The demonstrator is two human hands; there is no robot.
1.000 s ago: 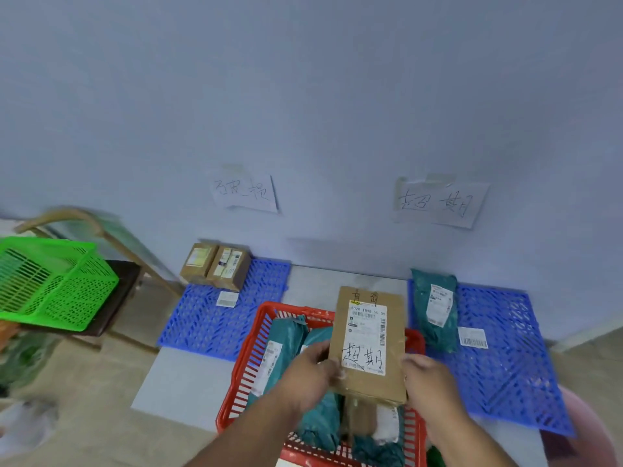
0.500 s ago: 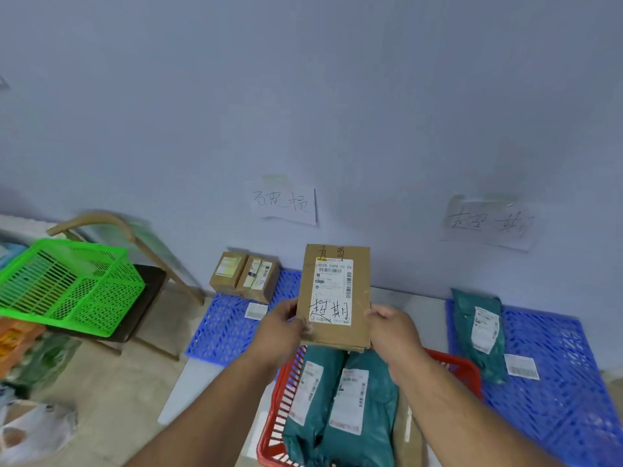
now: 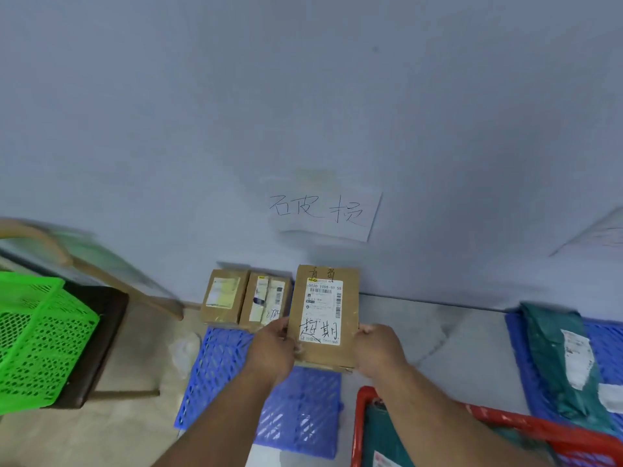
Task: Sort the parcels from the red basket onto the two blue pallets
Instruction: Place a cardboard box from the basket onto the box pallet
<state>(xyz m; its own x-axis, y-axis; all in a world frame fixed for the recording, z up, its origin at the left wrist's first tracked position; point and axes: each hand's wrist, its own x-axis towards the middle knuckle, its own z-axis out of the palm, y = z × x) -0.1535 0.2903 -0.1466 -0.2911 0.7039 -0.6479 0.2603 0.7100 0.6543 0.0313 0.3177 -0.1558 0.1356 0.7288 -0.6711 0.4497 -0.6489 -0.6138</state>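
Note:
A flat brown cardboard parcel [image 3: 325,311] with a white label and handwriting is held up over the left blue pallet [image 3: 300,412]. My left hand [image 3: 273,348] grips its lower left edge and my right hand [image 3: 379,348] its lower right edge. Two small brown boxes [image 3: 247,299] stand at the back of that pallet, against the wall. The red basket [image 3: 505,421] sits at the bottom right with a teal bag parcel [image 3: 381,429] inside. On the right blue pallet [image 3: 603,345] lies another teal bag parcel [image 3: 556,352].
A handwritten paper sign [image 3: 325,214] hangs on the wall above the left pallet; a second sign [image 3: 603,234] shows at the right edge. A green basket [image 3: 37,345] rests on a dark stool [image 3: 97,335] at the left. Grey floor lies between the pallets.
Both hands have carried the brown parcel up out of the red basket and leftward, over the left pallet. The view has swung left, so the right pallet now sits at the edge.

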